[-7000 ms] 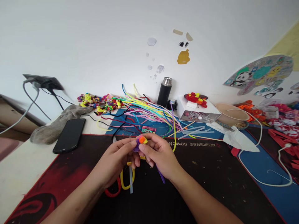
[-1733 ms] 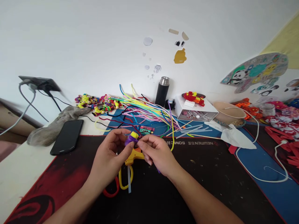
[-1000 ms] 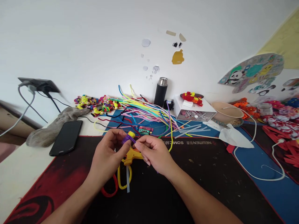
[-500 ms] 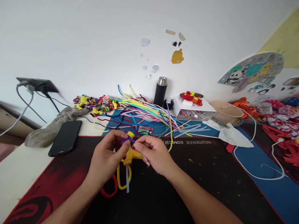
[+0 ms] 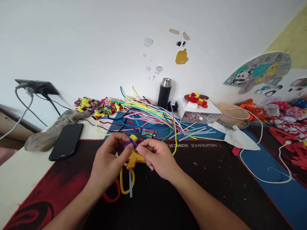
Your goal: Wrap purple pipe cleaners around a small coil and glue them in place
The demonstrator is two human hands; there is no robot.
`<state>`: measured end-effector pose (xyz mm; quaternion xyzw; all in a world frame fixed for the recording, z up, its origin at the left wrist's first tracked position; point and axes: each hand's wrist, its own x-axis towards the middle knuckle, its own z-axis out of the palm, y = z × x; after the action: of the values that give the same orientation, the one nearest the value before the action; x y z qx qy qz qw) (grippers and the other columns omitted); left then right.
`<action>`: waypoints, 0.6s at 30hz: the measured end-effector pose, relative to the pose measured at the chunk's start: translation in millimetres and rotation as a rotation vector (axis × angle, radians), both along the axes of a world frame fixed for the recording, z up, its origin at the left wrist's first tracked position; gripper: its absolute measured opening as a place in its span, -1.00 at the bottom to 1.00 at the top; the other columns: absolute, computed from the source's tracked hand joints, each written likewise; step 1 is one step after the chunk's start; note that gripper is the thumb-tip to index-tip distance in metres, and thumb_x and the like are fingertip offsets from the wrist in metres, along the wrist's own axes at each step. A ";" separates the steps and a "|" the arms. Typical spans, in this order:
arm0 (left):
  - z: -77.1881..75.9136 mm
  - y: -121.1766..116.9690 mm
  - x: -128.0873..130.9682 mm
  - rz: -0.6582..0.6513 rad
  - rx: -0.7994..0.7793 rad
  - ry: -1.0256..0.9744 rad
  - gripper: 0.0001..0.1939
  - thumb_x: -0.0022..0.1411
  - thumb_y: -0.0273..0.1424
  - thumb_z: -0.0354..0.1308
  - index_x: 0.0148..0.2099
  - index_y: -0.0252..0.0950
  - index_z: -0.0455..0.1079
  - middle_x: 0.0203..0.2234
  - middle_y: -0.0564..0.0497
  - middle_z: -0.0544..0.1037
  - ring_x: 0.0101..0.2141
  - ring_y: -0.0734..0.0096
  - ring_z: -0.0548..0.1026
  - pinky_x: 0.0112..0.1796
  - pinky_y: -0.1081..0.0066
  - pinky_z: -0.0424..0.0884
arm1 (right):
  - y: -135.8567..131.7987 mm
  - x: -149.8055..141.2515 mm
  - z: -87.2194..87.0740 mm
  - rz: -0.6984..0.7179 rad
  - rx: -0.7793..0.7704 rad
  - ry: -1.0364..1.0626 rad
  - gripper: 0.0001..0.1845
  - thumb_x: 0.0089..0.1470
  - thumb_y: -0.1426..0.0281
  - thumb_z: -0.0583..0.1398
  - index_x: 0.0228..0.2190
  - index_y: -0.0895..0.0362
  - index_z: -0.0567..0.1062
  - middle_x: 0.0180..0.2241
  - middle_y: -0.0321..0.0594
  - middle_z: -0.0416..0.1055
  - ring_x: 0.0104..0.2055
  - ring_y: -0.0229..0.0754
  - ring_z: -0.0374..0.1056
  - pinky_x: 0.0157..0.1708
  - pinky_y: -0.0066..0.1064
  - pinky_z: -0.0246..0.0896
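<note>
Purple-and-yellow piece [image 5: 131,140] pinched between left fingers [image 5: 126,154], right fingers [image 5: 145,152] clamped on its purple strand [image 5: 134,144]

On the bench [image 5: 26,179], a black phone [image 5: 66,142] lies beside a grey bundle [image 5: 44,135], a black flask [image 5: 164,95] stands near a white drawer box [image 5: 209,110], and a white cable [image 5: 274,182] loops near a beige bowl [image 5: 231,115], with stickers [image 5: 181,57] on the wall [image 5: 96,48].

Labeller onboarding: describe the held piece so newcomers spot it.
Above the black and red desk mat, find the bare left hand. It holds a small fuzzy purple and yellow piece, compact, unlike the long, loose multicoloured fuzzy stems behind.
</note>
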<state>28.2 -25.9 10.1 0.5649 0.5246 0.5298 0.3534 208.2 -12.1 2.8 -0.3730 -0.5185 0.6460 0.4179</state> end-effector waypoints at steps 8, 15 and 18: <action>2.6 -1.6 -0.7 -0.010 -0.016 0.017 -0.82 0.27 -0.25 0.38 -0.16 -0.20 0.52 -0.36 0.04 0.59 -0.36 0.30 0.55 -0.34 0.38 0.46 | -0.5 -0.5 0.4 0.000 -0.008 0.015 -0.60 0.16 0.02 0.40 -0.33 0.09 0.55 -0.66 -0.52 0.24 -0.72 -0.38 0.05 -0.71 -0.49 -0.09; 2.5 -0.3 -0.4 -0.010 -0.012 -0.019 -0.82 0.24 -0.27 0.42 -0.19 -0.20 0.52 -0.36 0.04 0.59 -0.37 0.33 0.53 -0.33 0.39 0.45 | -0.3 0.0 0.0 0.004 -0.006 -0.006 -0.62 0.18 0.03 0.38 -0.32 0.09 0.54 -0.67 -0.53 0.22 -0.71 -0.38 0.05 -0.70 -0.49 -0.09; 2.8 0.8 -1.0 -0.042 -0.049 -0.084 -0.79 0.24 -0.25 0.44 -0.19 -0.21 0.52 -0.40 0.06 0.57 -0.40 0.35 0.52 -0.37 0.41 0.44 | 0.0 0.1 0.1 0.007 -0.002 -0.002 -0.64 0.19 0.05 0.37 -0.32 0.09 0.54 -0.68 -0.53 0.22 -0.71 -0.38 0.06 -0.70 -0.49 -0.09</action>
<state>27.1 -25.1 12.9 0.5442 0.5101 0.5326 0.4000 208.3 -12.1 2.9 -0.3725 -0.5196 0.6475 0.4147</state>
